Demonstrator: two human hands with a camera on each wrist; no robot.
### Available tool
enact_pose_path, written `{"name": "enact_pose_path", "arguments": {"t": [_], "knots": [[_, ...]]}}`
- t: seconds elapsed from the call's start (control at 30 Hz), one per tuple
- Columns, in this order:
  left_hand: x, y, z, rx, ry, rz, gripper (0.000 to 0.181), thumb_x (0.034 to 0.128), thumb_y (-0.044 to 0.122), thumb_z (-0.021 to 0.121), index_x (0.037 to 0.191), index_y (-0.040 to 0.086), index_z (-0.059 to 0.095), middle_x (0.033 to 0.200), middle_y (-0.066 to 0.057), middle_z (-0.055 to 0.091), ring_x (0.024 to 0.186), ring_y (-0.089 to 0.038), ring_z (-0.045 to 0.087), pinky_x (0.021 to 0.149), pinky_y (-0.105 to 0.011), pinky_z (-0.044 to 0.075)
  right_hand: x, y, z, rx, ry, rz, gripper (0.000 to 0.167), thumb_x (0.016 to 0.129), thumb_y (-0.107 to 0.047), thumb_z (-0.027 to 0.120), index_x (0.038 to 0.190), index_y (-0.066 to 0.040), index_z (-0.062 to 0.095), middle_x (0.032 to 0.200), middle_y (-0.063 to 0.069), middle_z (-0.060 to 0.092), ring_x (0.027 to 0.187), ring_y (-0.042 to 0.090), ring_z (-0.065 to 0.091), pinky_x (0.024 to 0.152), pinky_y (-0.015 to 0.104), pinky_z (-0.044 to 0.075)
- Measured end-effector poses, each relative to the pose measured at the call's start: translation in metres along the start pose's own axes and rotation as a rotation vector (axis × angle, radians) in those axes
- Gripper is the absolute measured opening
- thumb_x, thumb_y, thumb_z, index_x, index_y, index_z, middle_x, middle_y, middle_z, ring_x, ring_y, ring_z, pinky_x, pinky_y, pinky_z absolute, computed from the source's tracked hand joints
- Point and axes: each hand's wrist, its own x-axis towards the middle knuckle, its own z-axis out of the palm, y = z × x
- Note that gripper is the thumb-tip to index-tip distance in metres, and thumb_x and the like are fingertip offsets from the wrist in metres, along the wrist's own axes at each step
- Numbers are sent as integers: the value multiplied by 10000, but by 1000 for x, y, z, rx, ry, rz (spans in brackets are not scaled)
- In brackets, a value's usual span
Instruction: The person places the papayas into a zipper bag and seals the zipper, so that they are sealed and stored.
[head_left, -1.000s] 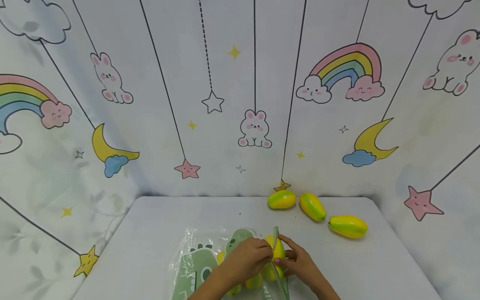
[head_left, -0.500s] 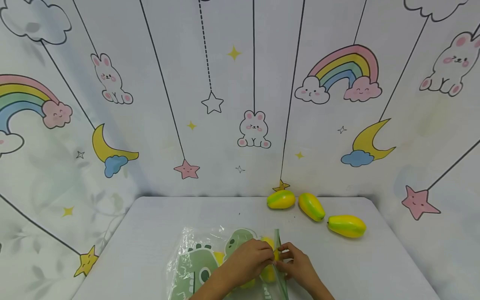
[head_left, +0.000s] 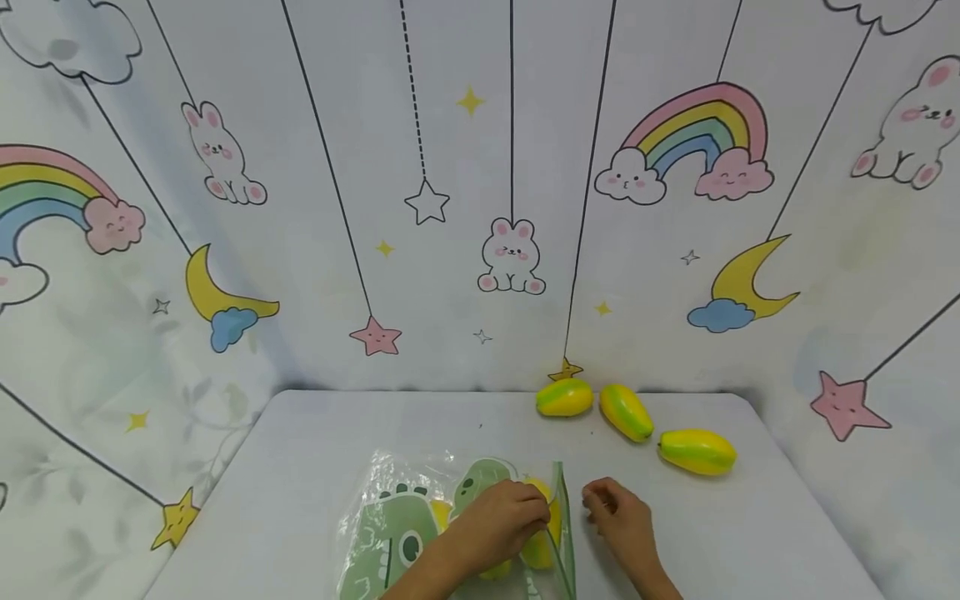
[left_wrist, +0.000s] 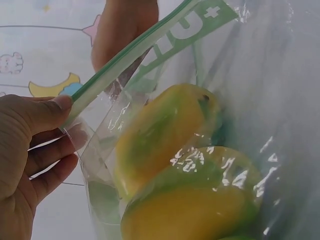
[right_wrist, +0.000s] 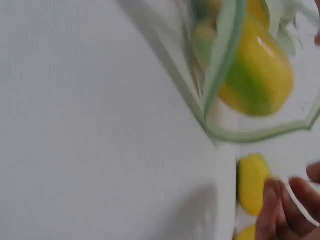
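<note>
The zip bag (head_left: pixel 408 521), clear with green dinosaur prints, lies under and to the left of my left fingers, its body spreading out beneath that wrist and forearm. My left hand (head_left: pixel 504 518) has its edge pinched: the thumb rests on the green rim (left_wrist: pixel 122 65), the other fingers behind the film. My right hand (head_left: pixel 624 521) holds nothing; its fingers are loosely curled, well clear of the fruit on the table and just beside the bag's mouth, touching neither. That mouth faces my right fingers, its two green strips parted into a loop.

Inside the bag, yellow-green fruits (left_wrist: pixel 187 200) sit close to my left fingertips, at least two of them pressed together under the shiny film. Three more fruits lie outside on the white table (head_left: pixel 337 429), all beyond my right fingers: one rounded fruit (head_left: pixel 564 398) furthest to the left, a slanting fruit (head_left: pixel 626 413) almost straight ahead, and a third fruit (head_left: pixel 697 452) ahead and to the right. Past them rises a wall (head_left: pixel 315 275) of drawn rabbits, rainbows, moons and stars.
</note>
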Motion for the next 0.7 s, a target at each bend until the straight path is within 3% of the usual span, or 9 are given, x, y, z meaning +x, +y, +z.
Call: {"name": "enact_pose_path", "arguments": {"t": [0.13, 0.23, 0.33, 0.47, 0.6, 0.7], "knots": [[0, 0, 0, -1, -2, -1, 29, 926, 156, 678, 920, 164, 705, 932, 102, 676, 871, 8, 616, 822, -70, 435, 16, 10, -22, -162, 280, -93, 94, 904, -93, 646, 972, -45, 689, 938, 114, 693, 795, 236, 660, 638, 309, 534], [-1, 0, -1, 4, -5, -2, 33, 926, 155, 678, 913, 159, 708, 933, 102, 680, 871, 10, 620, 817, -63, 432, 26, 17, -38, -202, 392, -185, 143, 866, -38, 660, 999, 9, 681, 1002, 208, 675, 900, 351, 640, 723, 458, 523], [-2, 1, -1, 8, -10, 0, 35, 925, 161, 679, 909, 157, 710, 939, 100, 684, 878, 9, 626, 815, -61, 432, 31, 21, -52, -214, 425, -247, 197, 838, 2, 668, 1025, 65, 656, 1052, 271, 650, 998, 427, 592, 843, 561, 459], [-2, 2, -1, 18, -18, -1, 40, 927, 168, 676, 905, 159, 708, 937, 103, 682, 872, 10, 623, 799, -56, 425, 37, 24, -64, -260, 448, -300, 292, 807, 43, 646, 1087, 110, 600, 1110, 305, 606, 1063, 479, 538, 904, 608, 395], [-3, 2, -2, 26, -21, -10, 35, 925, 167, 679, 910, 163, 710, 933, 104, 679, 864, 8, 621, 787, -55, 423, 46, 32, -73, -422, 447, -361, 469, 743, 107, 599, 1207, 103, 530, 1254, 375, 507, 1155, 565, 463, 910, 710, 367], [-3, 2, -1, 23, -20, -16, 33, 924, 162, 680, 920, 161, 712, 940, 101, 682, 876, 4, 626, 802, -62, 433, 51, 38, -81, -553, 383, -342, 598, 726, 120, 579, 1310, 57, 466, 1363, 411, 393, 1247, 612, 355, 960, 774, 276]]}}
